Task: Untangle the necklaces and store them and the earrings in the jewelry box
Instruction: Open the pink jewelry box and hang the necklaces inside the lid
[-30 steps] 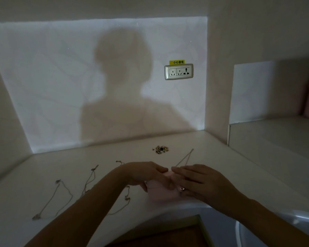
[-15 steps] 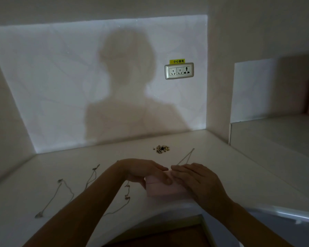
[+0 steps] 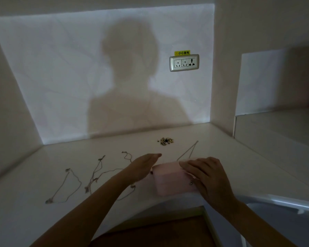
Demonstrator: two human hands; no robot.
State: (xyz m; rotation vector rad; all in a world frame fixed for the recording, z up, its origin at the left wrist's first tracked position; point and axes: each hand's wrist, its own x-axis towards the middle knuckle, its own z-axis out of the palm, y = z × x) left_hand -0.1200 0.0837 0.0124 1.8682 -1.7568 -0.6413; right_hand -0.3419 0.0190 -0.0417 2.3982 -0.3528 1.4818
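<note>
Right hand [image 3: 206,173] pressing flat on pink jewelry box [image 3: 169,177], steadying it at counter [image 3: 239,157] edge; left hand [image 3: 143,166] hovering open alongside, empty.

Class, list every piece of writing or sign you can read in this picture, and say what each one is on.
"小心触电" on the yellow sticker just above the wall socket.
No other writing shows: the pink box, the desk and the wall carry no readable text.
</note>
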